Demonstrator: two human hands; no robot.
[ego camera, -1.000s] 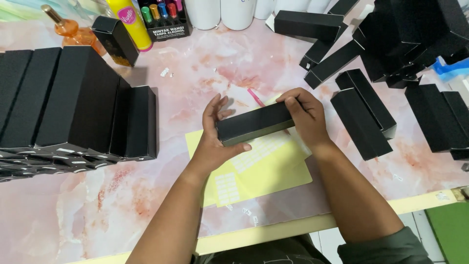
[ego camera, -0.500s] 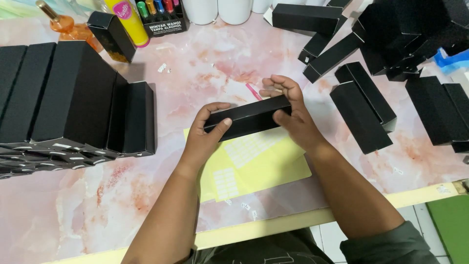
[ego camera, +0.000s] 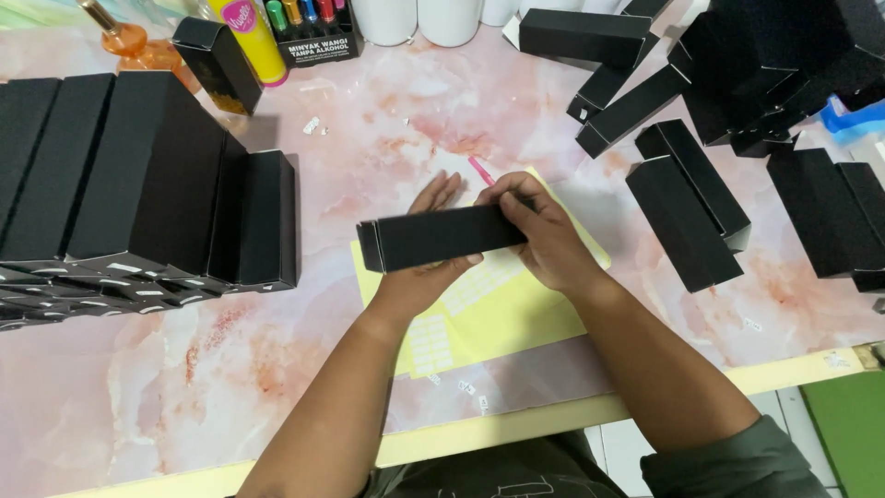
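Both hands, left hand (ego camera: 419, 277) and right hand (ego camera: 544, 235), grip a long black box (ego camera: 438, 237) above a yellow sticker sheet (ego camera: 516, 309); a label seemingly goes on next, needing careful alignment.

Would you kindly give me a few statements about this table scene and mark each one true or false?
1. Both hands hold one long black box. True: the left hand supports it from beneath and the right hand has its grip at the right end.
2. The box is held over a green sheet. False: the sticker sheet is yellow.
3. A row of black boxes lies at the left. True.
4. The table is plain white. False: it is pink marble-patterned.
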